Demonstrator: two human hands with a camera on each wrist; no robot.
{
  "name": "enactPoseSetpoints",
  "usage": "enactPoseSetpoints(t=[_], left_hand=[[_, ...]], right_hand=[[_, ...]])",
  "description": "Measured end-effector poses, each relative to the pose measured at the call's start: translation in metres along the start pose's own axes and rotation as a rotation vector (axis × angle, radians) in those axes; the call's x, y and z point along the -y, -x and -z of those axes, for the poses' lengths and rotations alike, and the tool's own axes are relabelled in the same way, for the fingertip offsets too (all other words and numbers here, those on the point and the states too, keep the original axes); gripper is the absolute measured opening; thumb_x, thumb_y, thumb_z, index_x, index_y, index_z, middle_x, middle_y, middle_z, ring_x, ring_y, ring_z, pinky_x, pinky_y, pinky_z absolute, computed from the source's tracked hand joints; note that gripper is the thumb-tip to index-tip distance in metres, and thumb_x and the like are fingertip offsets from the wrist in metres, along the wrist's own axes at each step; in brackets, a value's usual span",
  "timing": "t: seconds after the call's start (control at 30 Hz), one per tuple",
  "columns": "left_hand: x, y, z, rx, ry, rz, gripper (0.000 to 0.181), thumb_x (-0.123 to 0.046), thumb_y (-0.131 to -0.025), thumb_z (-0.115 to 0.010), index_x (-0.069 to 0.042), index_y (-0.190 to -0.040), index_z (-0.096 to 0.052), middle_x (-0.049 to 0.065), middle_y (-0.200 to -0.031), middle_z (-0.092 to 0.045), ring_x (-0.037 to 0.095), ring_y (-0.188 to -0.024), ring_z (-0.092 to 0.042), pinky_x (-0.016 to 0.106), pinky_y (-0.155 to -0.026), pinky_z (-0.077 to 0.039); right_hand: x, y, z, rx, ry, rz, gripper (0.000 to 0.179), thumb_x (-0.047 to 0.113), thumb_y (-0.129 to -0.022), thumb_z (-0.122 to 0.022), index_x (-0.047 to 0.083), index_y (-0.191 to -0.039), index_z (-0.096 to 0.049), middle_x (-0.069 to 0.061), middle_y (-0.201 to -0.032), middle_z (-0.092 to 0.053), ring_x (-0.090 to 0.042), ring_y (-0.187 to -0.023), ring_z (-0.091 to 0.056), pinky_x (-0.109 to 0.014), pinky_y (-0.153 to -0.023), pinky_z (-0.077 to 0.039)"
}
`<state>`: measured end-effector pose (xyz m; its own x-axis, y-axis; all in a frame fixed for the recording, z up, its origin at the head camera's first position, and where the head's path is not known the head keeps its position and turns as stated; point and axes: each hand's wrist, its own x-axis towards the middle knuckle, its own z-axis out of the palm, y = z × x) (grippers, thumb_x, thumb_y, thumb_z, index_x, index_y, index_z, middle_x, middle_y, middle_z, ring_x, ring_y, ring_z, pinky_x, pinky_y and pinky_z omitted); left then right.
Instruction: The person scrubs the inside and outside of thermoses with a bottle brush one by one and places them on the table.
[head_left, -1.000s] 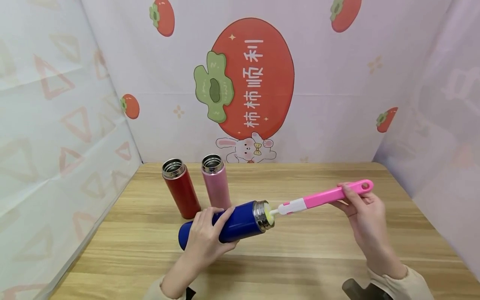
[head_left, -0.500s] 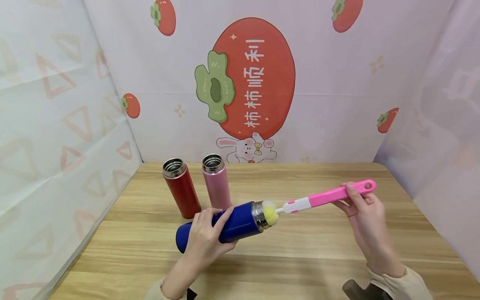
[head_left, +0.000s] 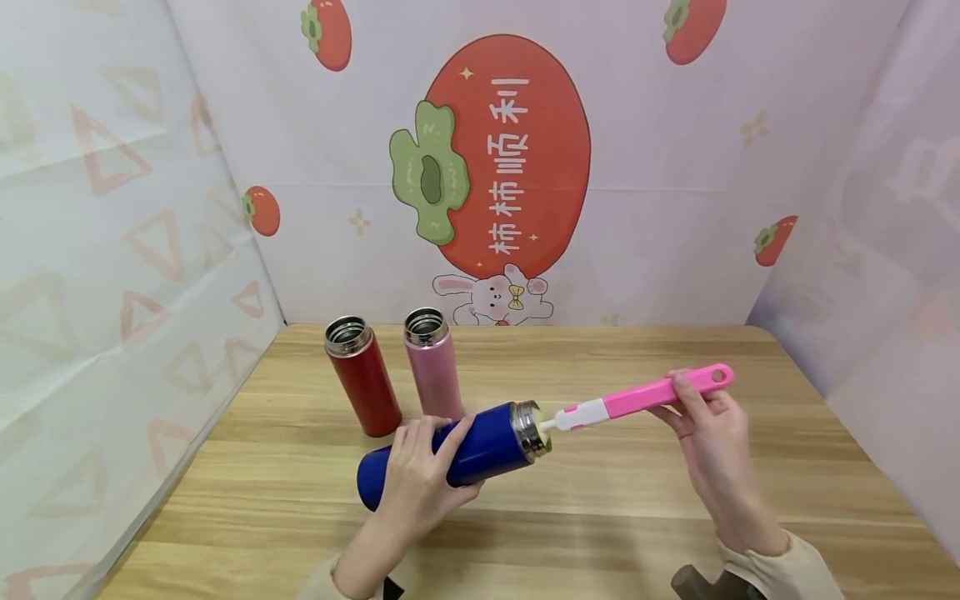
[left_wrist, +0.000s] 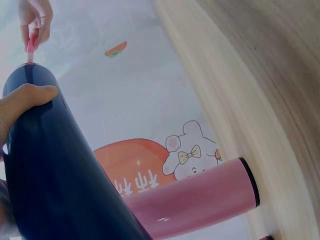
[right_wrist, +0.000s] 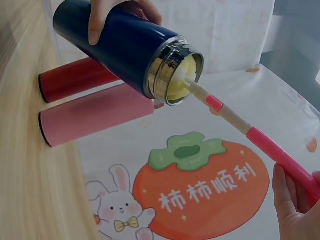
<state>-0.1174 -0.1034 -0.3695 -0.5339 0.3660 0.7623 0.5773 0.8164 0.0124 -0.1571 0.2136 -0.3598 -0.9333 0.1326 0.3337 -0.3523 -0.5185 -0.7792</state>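
My left hand [head_left: 422,477] grips a blue thermos bottle [head_left: 491,444] round its body and holds it tilted, its steel mouth turned to the right and slightly up. A bottle brush [head_left: 637,400] with a pink and white handle is pinched by my right hand [head_left: 716,437] near the handle's far end. Its yellow and white sponge head [right_wrist: 187,75] sits inside the bottle's mouth, seen best in the right wrist view. In the left wrist view the thumb [left_wrist: 35,95] lies across the blue bottle.
A red bottle [head_left: 363,383] and a pink bottle [head_left: 433,367] stand lidless behind the blue one, on the wooden table [head_left: 600,517]. A printed cloth [head_left: 637,208] hangs at the back, with more cloth at both sides.
Half a second ago the sponge head bulged out of the bottle's mouth; now it is deeper inside. My right hand has moved left with the brush, while the blue bottle shifted slightly right.
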Motion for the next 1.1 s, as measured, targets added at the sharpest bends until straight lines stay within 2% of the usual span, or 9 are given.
enactPoseSetpoints(t=[0.1, 0.17, 0.27, 0.33, 0.47, 0.67, 0.8, 1.0, 1.1], left_hand=[[-0.004, -0.001, -0.003, 0.003, 0.006, -0.016, 0.075, -0.037, -0.046, -0.082, -0.012, -0.112, -0.058, 0.012, -0.092, -0.053, 0.024, -0.082, -0.051, 0.036, -0.066, -0.04], [-0.007, -0.002, -0.005, -0.002, 0.012, -0.036, 0.077, -0.038, -0.046, -0.082, -0.011, -0.113, -0.057, 0.011, -0.091, -0.053, 0.023, -0.082, -0.051, 0.036, -0.065, -0.041], [-0.012, -0.004, -0.008, -0.003, 0.022, -0.053, 0.078, -0.039, -0.046, -0.082, -0.012, -0.114, -0.057, 0.01, -0.09, -0.053, 0.021, -0.082, -0.051, 0.035, -0.065, -0.041], [-0.014, -0.005, -0.009, 0.003, 0.027, -0.046, 0.078, -0.04, -0.046, -0.082, -0.012, -0.115, -0.056, 0.009, -0.091, -0.053, 0.02, -0.082, -0.051, 0.034, -0.064, -0.042], [-0.015, -0.005, -0.009, 0.004, 0.028, -0.033, 0.079, -0.039, -0.045, -0.083, -0.012, -0.115, -0.056, 0.009, -0.091, -0.053, 0.02, -0.083, -0.05, 0.034, -0.064, -0.042], [-0.013, -0.005, -0.008, -0.002, 0.029, -0.041, 0.079, -0.039, -0.045, -0.083, -0.012, -0.115, -0.056, 0.01, -0.091, -0.053, 0.021, -0.082, -0.05, 0.034, -0.065, -0.042], [-0.01, -0.005, -0.007, -0.005, 0.033, -0.033, 0.079, -0.038, -0.045, -0.083, -0.012, -0.115, -0.056, 0.01, -0.091, -0.054, 0.022, -0.083, -0.051, 0.035, -0.066, -0.043], [-0.005, -0.003, -0.003, -0.008, 0.03, -0.028, 0.081, -0.037, -0.043, -0.084, -0.011, -0.115, -0.056, 0.011, -0.092, -0.053, 0.023, -0.082, -0.051, 0.035, -0.065, -0.042], [-0.003, -0.003, -0.002, -0.01, 0.029, -0.03, 0.081, -0.037, -0.044, -0.084, -0.011, -0.115, -0.056, 0.012, -0.092, -0.054, 0.023, -0.082, -0.051, 0.035, -0.065, -0.042]], right_hand=[[-0.045, -0.006, 0.039, 0.074, 0.062, -0.038, 0.02, 0.004, -0.09, -0.046, -0.008, -0.106, -0.052, -0.018, -0.099, -0.058, -0.029, -0.091, -0.06, -0.041, -0.08, -0.046], [-0.075, -0.006, 0.057, 0.108, 0.088, -0.09, 0.023, 0.003, -0.091, -0.044, -0.009, -0.111, -0.049, -0.024, -0.104, -0.055, -0.036, -0.097, -0.056, -0.044, -0.082, -0.044], [-0.104, -0.002, 0.061, 0.106, 0.114, -0.164, 0.028, 0.005, -0.09, -0.047, -0.008, -0.115, -0.045, -0.028, -0.111, -0.05, -0.041, -0.102, -0.052, -0.046, -0.082, -0.043], [-0.114, 0.001, 0.059, 0.09, 0.111, -0.165, 0.032, 0.007, -0.09, -0.049, -0.009, -0.116, -0.043, -0.03, -0.112, -0.046, -0.042, -0.103, -0.05, -0.046, -0.082, -0.043], [-0.119, 0.002, 0.056, 0.076, 0.124, -0.151, 0.034, 0.01, -0.089, -0.052, -0.009, -0.116, -0.043, -0.03, -0.113, -0.045, -0.041, -0.104, -0.051, -0.045, -0.081, -0.044], [-0.116, -0.001, 0.062, 0.087, 0.117, -0.135, 0.034, 0.009, -0.089, -0.051, -0.008, -0.117, -0.043, -0.029, -0.115, -0.045, -0.041, -0.104, -0.05, -0.046, -0.082, -0.043], [-0.112, -0.007, 0.073, 0.074, 0.074, -0.094, 0.033, 0.007, -0.09, -0.048, -0.01, -0.117, -0.042, -0.03, -0.113, -0.046, -0.043, -0.103, -0.05, -0.048, -0.083, -0.042], [-0.104, -0.021, 0.103, 0.054, 0.013, -0.036, 0.029, 0.003, -0.091, -0.044, -0.013, -0.116, -0.044, -0.028, -0.113, -0.049, -0.042, -0.101, -0.051, -0.052, -0.083, -0.04], [-0.088, -0.023, 0.102, 0.077, 0.006, -0.01, 0.028, 0.001, -0.091, -0.042, -0.014, -0.115, -0.044, -0.028, -0.112, -0.049, -0.041, -0.099, -0.053, -0.052, -0.082, -0.041]])
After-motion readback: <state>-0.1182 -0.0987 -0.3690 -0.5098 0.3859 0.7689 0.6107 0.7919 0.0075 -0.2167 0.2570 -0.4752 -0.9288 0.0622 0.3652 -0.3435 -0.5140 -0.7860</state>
